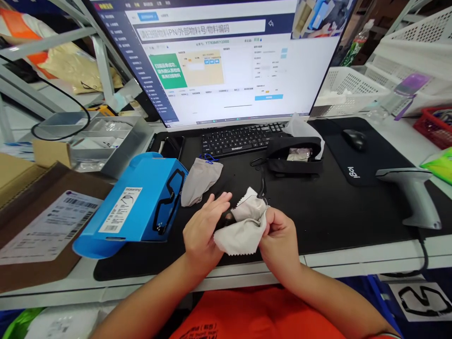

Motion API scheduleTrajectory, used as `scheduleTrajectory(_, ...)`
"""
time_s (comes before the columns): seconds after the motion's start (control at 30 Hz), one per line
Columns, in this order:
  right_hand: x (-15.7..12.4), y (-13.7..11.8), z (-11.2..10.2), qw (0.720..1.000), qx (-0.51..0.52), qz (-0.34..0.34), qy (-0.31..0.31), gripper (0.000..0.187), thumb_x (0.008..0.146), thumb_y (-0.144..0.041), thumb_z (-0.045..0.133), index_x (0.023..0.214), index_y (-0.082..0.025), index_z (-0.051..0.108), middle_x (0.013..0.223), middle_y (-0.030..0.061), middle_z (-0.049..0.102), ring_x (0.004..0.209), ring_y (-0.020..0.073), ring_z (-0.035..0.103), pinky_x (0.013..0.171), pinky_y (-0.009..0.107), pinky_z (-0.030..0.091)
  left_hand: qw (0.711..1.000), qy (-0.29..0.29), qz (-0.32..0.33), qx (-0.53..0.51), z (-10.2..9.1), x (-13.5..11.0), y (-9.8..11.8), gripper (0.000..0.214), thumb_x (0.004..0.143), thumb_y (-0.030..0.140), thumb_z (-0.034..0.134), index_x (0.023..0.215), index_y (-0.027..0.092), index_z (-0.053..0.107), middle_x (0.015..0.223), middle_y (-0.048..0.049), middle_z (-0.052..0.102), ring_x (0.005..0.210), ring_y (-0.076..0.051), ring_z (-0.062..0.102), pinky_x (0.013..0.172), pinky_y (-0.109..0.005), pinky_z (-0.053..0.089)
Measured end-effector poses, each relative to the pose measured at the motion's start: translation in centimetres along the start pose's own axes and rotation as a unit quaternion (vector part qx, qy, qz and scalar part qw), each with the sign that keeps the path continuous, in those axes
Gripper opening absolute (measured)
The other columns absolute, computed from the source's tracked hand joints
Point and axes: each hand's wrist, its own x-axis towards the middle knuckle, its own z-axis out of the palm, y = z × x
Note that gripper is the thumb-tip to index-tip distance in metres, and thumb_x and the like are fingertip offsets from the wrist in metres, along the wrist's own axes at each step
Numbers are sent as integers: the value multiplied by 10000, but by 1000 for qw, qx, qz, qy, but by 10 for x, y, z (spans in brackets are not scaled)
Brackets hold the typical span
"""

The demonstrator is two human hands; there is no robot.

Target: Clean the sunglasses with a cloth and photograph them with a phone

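Note:
In front of me, my right hand (282,233) is closed, its thumb and fingers pinching a pale grey cloth (242,233) with zigzag edges. The cloth is bunched around what looks like a pair of glasses (229,218), of which a dark, glossy part shows. My left hand (204,230) cups the left end of them, fingers fairly straight and thumb hidden behind the cloth. A grey drawstring pouch (201,180) lies just beyond my left hand. Behind the cloth sits an unzipped black case (294,165) with a clear packet and white wrapping in it.
To the left are a blue box (141,197) with a glasses outline and a brown carton (42,230). A keyboard (240,140) stands below the monitor (219,66). On the right lie a mouse (355,140) and a barcode scanner (411,193). White baskets (353,87) stand behind.

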Motion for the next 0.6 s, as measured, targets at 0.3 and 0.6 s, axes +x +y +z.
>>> scheduleTrajectory(0.3, 36, -17, -30, 988, 106, 99, 53, 557, 542, -221, 931, 589, -198, 377, 529, -80, 466, 503, 73, 414, 515, 192, 377, 994, -98, -16, -45, -8, 17, 2, 404, 856, 27, 617, 1238, 160, 621, 1284, -121, 711, 1249, -230, 648, 1192, -499, 417)
scheduleTrajectory(0.6, 27, -65, -87, 961, -208, -158, 89, 461, 573, -155, 938, 643, -216, 487, 689, -40, 617, 618, 154, 613, 590, 278, 526, 984, -83, -110, -115, -26, 26, -15, 342, 895, 93, 642, 1207, 232, 652, 1338, -74, 689, 1265, -229, 637, 1231, -515, 343)
